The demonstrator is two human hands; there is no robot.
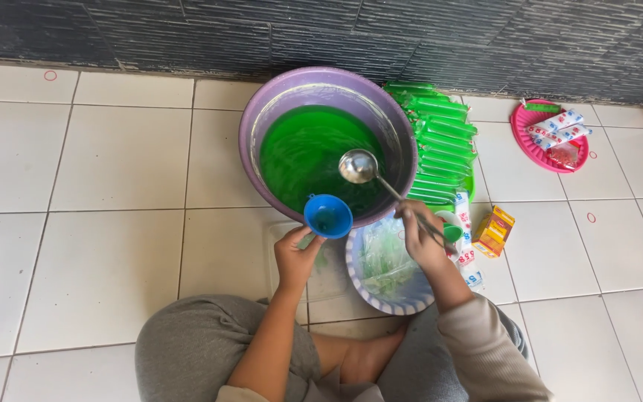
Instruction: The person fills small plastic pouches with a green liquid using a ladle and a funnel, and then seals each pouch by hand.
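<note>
We pinch a light, rigid blue funnel (328, 216) in our left hand (295, 257) at the basin's (251, 123) six o'clock rim, right hand (420, 237) fingers clamped on the slippery ladle (359, 167) handle's end.

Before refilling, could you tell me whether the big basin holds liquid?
Yes: the basin holds green liquid, its level well below the rim.

Shiny metal ladle (358, 166), glossy, seemingly plastic blue funnel (328, 216)
</note>
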